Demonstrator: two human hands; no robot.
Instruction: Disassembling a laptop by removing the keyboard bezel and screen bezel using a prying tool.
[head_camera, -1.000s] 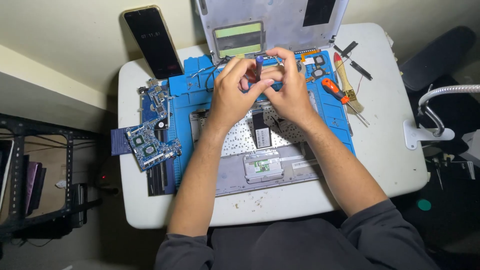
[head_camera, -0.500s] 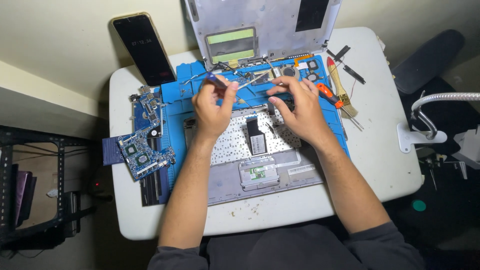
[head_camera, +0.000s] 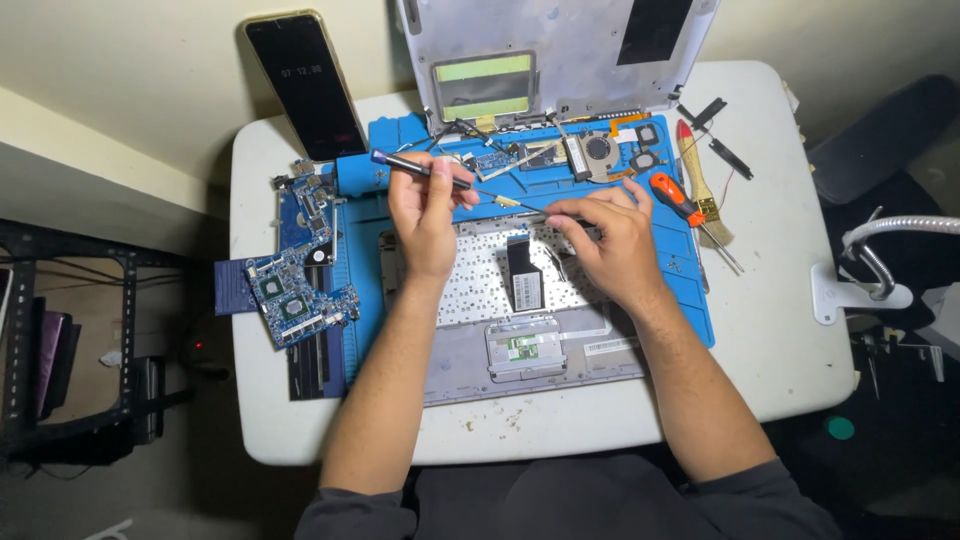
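An improvised home electronics-repair bench: a small white table (head_camera: 780, 340) carries a blue repair mat (head_camera: 690, 300) with an opened laptop chassis (head_camera: 520, 340); a removed motherboard (head_camera: 300, 290) lies centre left, and a brush (head_camera: 700, 190) and orange-handled screwdriver (head_camera: 675, 198) lie upper right.

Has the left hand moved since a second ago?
Yes. The left hand has drawn left, away from the right hand, over the blue mat, gripping a screwdriver.

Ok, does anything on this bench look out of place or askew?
Yes. The blue circuit board lies tilted at the mat's left edge, partly hanging over the blue mat and a dark part beneath. The paintbrush and orange screwdriver lie slanted at the right. Nothing looks spilled.
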